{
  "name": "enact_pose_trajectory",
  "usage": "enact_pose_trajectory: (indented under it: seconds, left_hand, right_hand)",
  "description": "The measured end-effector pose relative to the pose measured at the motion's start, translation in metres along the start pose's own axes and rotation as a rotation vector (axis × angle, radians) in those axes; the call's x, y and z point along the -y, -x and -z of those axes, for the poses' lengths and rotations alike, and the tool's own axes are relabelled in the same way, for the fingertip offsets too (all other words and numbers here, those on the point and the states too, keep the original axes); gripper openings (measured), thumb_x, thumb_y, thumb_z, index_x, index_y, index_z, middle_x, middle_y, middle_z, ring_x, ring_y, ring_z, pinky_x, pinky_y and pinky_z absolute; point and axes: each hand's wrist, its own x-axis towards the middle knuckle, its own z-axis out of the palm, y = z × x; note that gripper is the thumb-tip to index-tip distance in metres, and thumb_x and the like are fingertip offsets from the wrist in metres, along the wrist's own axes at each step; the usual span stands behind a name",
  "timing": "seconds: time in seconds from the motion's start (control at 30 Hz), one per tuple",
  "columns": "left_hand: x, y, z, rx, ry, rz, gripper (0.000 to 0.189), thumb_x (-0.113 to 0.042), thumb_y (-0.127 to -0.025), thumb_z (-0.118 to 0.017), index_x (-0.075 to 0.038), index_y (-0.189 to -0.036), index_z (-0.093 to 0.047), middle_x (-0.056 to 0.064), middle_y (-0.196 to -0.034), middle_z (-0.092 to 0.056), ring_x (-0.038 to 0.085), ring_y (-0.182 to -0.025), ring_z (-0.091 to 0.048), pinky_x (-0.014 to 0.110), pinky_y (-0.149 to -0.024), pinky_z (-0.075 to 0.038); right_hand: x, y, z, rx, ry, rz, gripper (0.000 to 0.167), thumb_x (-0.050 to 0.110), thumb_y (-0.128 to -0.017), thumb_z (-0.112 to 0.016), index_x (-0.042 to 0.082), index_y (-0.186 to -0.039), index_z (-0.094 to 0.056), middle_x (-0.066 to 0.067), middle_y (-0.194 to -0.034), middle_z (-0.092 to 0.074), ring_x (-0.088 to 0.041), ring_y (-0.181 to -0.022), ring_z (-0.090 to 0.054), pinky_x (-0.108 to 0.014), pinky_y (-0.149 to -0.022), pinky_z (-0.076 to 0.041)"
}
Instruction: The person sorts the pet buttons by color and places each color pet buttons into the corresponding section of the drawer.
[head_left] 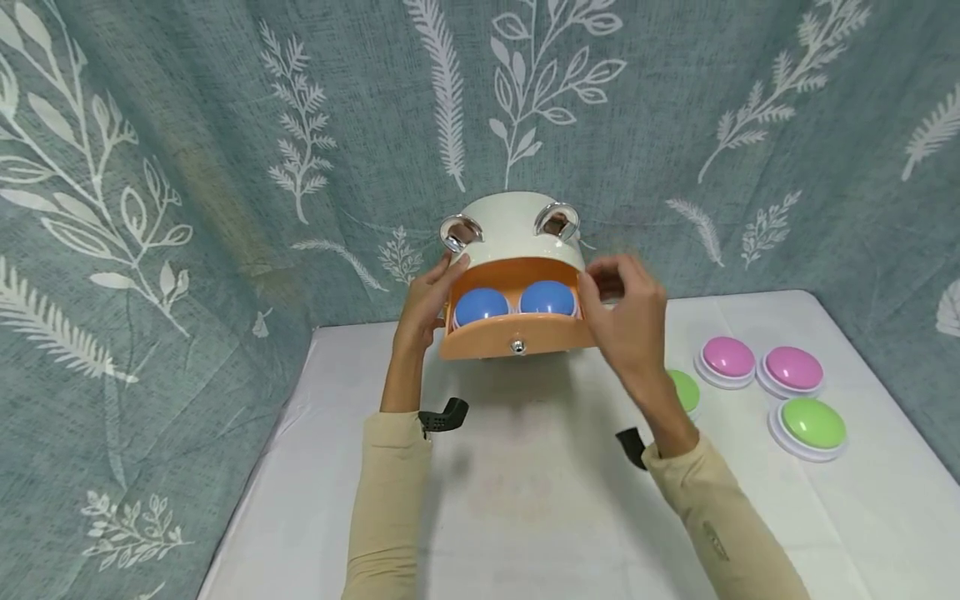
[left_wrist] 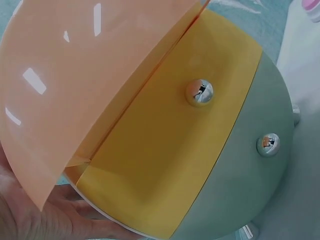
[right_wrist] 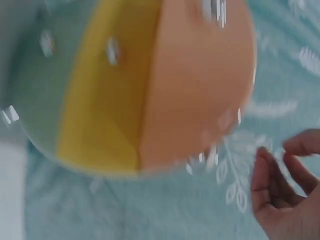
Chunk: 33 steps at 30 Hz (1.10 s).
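Note:
A small rounded cabinet with a white shell stands at the back of the table. Its peach-orange top drawer is pulled out and holds two blue domed lights, one left and one right. Below it, the yellow drawer and green drawer are closed, with silver knobs. My left hand rests against the cabinet's left side with extended fingers. Beside the drawer's right end, my right hand has loosely bent fingers; the right wrist view shows it apart from the cabinet, holding nothing.
On the right of the white-covered table sit two pink domed lights, one nearer and one farther right. Two green ones lie there too, one in full view, the other partly behind my right forearm. A patterned curtain hangs behind.

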Motion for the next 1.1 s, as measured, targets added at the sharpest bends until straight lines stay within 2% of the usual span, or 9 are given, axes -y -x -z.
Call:
enact_pose_trajectory:
  seconds: [0.03, 0.1, 0.27, 0.5, 0.63, 0.73, 0.83, 0.9, 1.1]
  left_hand:
    - [0.000, 0.000, 0.001, 0.003, 0.001, -0.001, 0.082, -0.069, -0.093, -0.065, -0.041, -0.163, -0.031, -0.010, -0.176, -0.022, 0.029, -0.160, -0.030, 0.063, -0.113, -0.048]
    - [0.000, 0.000, 0.002, -0.002, 0.000, -0.001, 0.082, -0.070, -0.093, -0.065, -0.042, -0.162, -0.032, -0.010, -0.176, -0.023, 0.030, -0.160, -0.031, 0.062, -0.112, -0.050]
    - [-0.001, 0.000, 0.001, -0.020, 0.011, 0.005, 0.082, -0.070, -0.091, -0.067, -0.041, -0.161, -0.036, -0.015, -0.173, -0.028, 0.029, -0.156, -0.037, 0.058, -0.105, -0.055]
    - [-0.001, -0.002, -0.001, -0.013, 0.014, 0.013, 0.083, -0.070, -0.090, -0.068, -0.040, -0.161, -0.037, -0.021, -0.171, -0.030, 0.021, -0.160, -0.031, 0.042, -0.086, -0.059]
    - [0.000, -0.002, 0.000, -0.049, -0.007, -0.003, 0.081, -0.074, -0.089, -0.066, -0.041, -0.159, -0.039, -0.019, -0.170, -0.035, 0.019, -0.127, -0.057, 0.033, -0.070, -0.055]
    - [0.001, -0.001, 0.001, -0.072, -0.037, 0.003, 0.078, -0.076, -0.089, -0.064, -0.045, -0.157, -0.042, -0.012, -0.170, -0.037, 0.019, -0.108, -0.058, 0.036, -0.074, -0.052]
    - [0.003, -0.001, 0.000, -0.074, -0.040, 0.009, 0.078, -0.077, -0.088, -0.064, -0.045, -0.156, -0.043, -0.013, -0.170, -0.037, 0.026, -0.132, -0.057, 0.050, -0.090, -0.052]
    - [0.005, -0.002, 0.000, -0.073, -0.029, 0.008, 0.079, -0.077, -0.088, -0.064, -0.043, -0.156, -0.044, -0.014, -0.170, -0.036, 0.029, -0.148, -0.046, 0.061, -0.101, -0.049]
    - [0.010, 0.000, -0.001, -0.076, -0.008, 0.008, 0.085, -0.081, -0.089, -0.058, -0.033, -0.158, -0.046, 0.004, -0.170, -0.039, 0.039, -0.145, -0.046, 0.074, -0.113, -0.040]
  right_hand:
    - [0.003, 0.013, -0.004, -0.073, -0.015, 0.046, 0.011, 0.001, -0.094, -0.071, -0.009, -0.098, -0.073, -0.022, -0.092, -0.074, -0.030, -0.077, -0.072, -0.020, -0.073, -0.059]
    - [0.007, 0.036, -0.015, -0.106, -0.019, 0.111, 0.007, 0.000, -0.091, -0.074, -0.006, -0.095, -0.075, -0.019, -0.090, -0.075, -0.026, -0.073, -0.073, -0.019, -0.068, -0.059]
    - [0.009, 0.066, -0.045, 0.012, 0.049, 0.134, 0.014, 0.005, -0.087, -0.083, -0.002, -0.099, -0.079, -0.014, -0.097, -0.074, -0.024, -0.082, -0.076, -0.035, -0.072, -0.065]
    - [0.004, 0.054, -0.063, -0.005, 0.157, 0.131, 0.010, 0.007, -0.087, -0.083, -0.002, -0.092, -0.079, -0.014, -0.091, -0.070, -0.025, -0.078, -0.072, -0.037, -0.073, -0.063]
    - [-0.002, 0.035, -0.075, 0.000, 0.161, 0.116, 0.010, 0.007, -0.089, -0.081, -0.002, -0.093, -0.079, -0.015, -0.091, -0.071, -0.026, -0.078, -0.073, -0.037, -0.074, -0.063]
    - [-0.008, 0.022, -0.085, 0.015, 0.174, 0.093, 0.012, 0.009, -0.091, -0.079, -0.003, -0.094, -0.079, -0.015, -0.091, -0.071, -0.027, -0.080, -0.072, -0.037, -0.075, -0.062]
    - [-0.014, 0.013, -0.091, 0.014, 0.176, 0.067, 0.013, 0.009, -0.093, -0.077, -0.004, -0.095, -0.078, -0.016, -0.090, -0.071, -0.028, -0.081, -0.071, -0.038, -0.075, -0.061]
    - [-0.018, 0.008, -0.094, 0.011, 0.169, 0.054, 0.013, 0.009, -0.092, -0.078, -0.004, -0.095, -0.078, -0.016, -0.090, -0.072, -0.029, -0.081, -0.071, -0.039, -0.076, -0.061]
    - [-0.024, 0.000, -0.093, 0.022, 0.147, 0.055, 0.014, 0.008, -0.090, -0.079, -0.004, -0.097, -0.078, -0.017, -0.089, -0.076, -0.030, -0.080, -0.073, -0.041, -0.076, -0.061]
